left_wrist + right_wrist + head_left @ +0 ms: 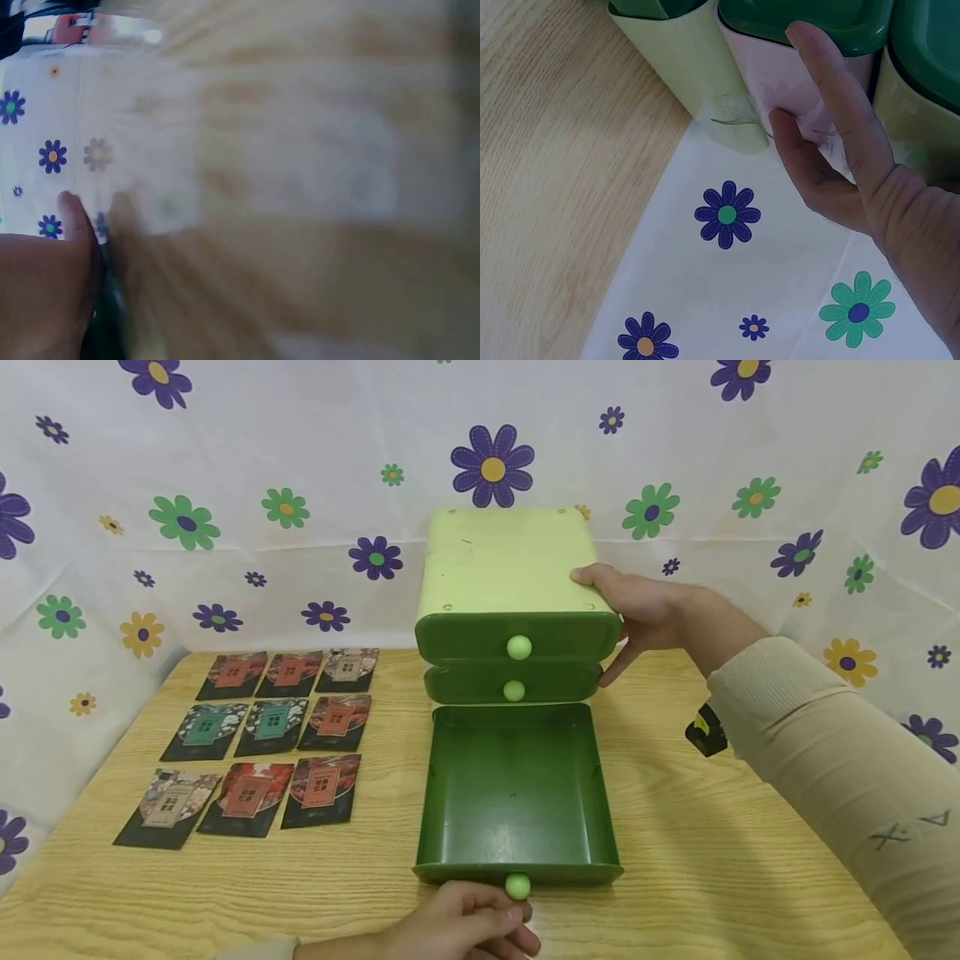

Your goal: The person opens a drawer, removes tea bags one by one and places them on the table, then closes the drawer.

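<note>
A small drawer cabinet (510,560) with a pale green top stands in the middle of the table, its two upper drawers closed. Pulled far out, the dark green bottom drawer (517,785) shows a bare inside. My left hand (472,927) is just below and in front of this drawer's round knob (517,886), its fingers loosely bent; the knob shows above the thumb. The left wrist view is mostly blurred. My right hand (645,610) rests against the cabinet's right side, thumb on the top edge. In the right wrist view its extended fingers (832,90) lie along the cabinet.
Several flat packets (251,797) lie in rows on the left of the wooden table (360,893), with red, teal and beige labels. A white cloth with flowers (322,443) hangs behind. A black strap piece (707,732) shows under the right wrist.
</note>
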`<state>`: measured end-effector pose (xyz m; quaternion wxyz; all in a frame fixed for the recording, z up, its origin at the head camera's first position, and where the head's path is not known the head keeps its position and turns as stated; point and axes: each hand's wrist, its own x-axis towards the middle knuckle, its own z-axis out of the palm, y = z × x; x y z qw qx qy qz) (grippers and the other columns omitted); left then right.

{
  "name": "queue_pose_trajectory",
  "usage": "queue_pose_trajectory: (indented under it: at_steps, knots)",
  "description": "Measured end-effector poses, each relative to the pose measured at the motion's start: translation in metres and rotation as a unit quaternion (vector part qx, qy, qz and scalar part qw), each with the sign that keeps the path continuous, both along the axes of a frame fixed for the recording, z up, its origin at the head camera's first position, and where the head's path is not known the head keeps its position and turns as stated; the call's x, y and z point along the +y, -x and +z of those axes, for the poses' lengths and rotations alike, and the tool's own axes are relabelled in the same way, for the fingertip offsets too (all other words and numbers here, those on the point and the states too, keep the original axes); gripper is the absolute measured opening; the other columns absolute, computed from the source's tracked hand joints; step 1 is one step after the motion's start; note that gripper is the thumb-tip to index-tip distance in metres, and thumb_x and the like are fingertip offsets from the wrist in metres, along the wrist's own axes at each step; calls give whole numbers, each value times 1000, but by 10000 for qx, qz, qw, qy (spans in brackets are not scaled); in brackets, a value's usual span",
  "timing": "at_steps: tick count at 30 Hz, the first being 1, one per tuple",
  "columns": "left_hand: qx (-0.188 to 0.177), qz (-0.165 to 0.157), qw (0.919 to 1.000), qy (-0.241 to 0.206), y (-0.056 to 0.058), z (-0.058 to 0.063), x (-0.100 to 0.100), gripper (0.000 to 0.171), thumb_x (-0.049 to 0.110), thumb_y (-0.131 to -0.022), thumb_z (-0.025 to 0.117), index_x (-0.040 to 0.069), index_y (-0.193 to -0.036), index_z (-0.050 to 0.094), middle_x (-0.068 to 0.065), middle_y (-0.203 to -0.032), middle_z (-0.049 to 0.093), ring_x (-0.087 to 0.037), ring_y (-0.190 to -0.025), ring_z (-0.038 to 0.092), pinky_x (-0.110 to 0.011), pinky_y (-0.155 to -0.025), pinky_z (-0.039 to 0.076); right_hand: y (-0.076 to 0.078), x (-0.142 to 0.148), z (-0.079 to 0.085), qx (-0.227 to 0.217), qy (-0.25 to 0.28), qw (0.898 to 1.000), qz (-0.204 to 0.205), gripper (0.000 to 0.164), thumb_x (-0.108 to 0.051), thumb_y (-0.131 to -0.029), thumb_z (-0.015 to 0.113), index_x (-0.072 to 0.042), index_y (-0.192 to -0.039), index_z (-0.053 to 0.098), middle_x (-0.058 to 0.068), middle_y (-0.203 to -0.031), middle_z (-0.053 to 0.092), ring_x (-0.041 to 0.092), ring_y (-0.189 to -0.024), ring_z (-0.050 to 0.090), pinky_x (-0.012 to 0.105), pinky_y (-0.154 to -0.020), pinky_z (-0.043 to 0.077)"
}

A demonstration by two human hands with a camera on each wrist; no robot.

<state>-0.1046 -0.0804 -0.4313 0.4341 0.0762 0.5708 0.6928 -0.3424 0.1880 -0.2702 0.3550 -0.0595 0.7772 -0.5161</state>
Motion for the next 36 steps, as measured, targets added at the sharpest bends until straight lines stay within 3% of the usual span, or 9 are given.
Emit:
queue_pose_trajectory:
  at_steps: [3, 7, 15, 22, 29, 36]
  knots:
    - [-695, 171, 9965, -442, 2, -2, 6, 42, 24, -106, 49, -11, -129, 54, -10, -107, 73, -11, -96, 71, -24, -86, 57, 0, 1, 0, -4, 14, 10000, 14, 67, -63, -101, 22, -15, -148, 25, 24, -129, 51, 42, -113, 60, 62, -82, 56]
    - [-1035, 291, 9902, -894, 4, -3, 10, 44, 23, -107, 48, -14, -131, 51, -3, -102, 72, -14, -96, 71, -26, -89, 57, 0, 2, 0, 21, 7, 10000, 17, 68, -63, -101, 22, -15, -148, 26, 24, -129, 51, 42, -113, 60, 62, -82, 56]
    - [-1067, 523, 9890, -884, 8, -1, 17, 42, 24, -107, 47, -14, -126, 52, -3, -97, 71, -17, -94, 72, -31, -90, 57, 0, 2, -1, -13, 17, 10000, -3, 68, -63, -101, 22, -15, -149, 26, 24, -130, 49, 42, -114, 59, 62, -82, 56]
    - [-914, 744, 9904, -727, 17, 8, 23, 39, 21, -107, 46, -13, -124, 51, -5, -93, 70, -15, -88, 72, -32, -90, 58, 0, 2, 0, -29, 36, 10000, 18, 68, -63, -101, 23, -16, -149, 24, 24, -132, 47, 42, -116, 58, 63, -82, 56]
    - [-808, 916, 9913, -495, 32, 18, 28, 38, 20, -107, 45, -13, -125, 51, -7, -93, 70, -18, -89, 72, -36, -92, 57, 0, 2, 1, -21, 27, 10000, 33, 68, -63, -101, 22, -16, -151, 22, 25, -133, 46, 43, -115, 59, 63, -82, 56]
    - [-698, 957, 9917, -498, 50, 20, 31, 39, 20, -107, 45, -14, -125, 49, -7, -91, 70, -19, -90, 73, -36, -93, 57, 0, 1, 1, -42, 24, 10000, 35, 68, -63, -101, 22, -15, -150, 22, 25, -133, 48, 42, -115, 59, 62, -82, 56]
